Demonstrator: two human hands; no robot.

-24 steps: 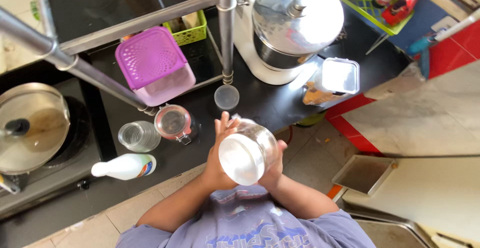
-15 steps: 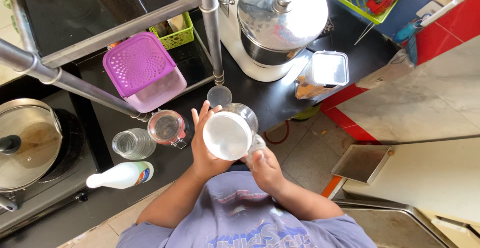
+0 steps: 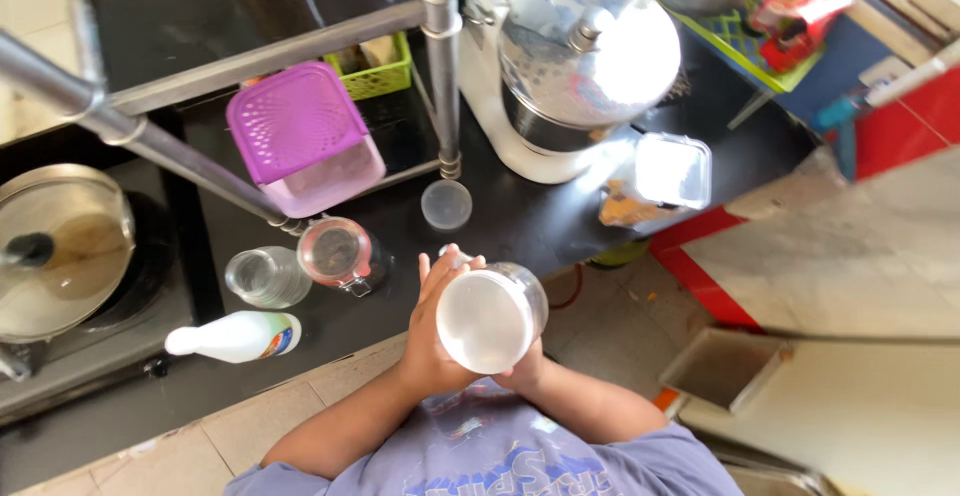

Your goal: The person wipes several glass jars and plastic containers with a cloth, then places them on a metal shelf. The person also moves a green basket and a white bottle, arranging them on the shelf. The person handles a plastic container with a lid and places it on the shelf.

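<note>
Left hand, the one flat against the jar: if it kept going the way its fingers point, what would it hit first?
Probably the small round lid on the black counter. The left hand points up-frame alongside the jar, and the lid lies just beyond the fingertips, though depth is unclear.

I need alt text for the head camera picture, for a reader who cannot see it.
Seen from above, a person's left hand and right hand hold a clear jar with a white lid over a black counter. Nearby stand a glass jar, a purple lidded box and a lying white bottle.
</note>
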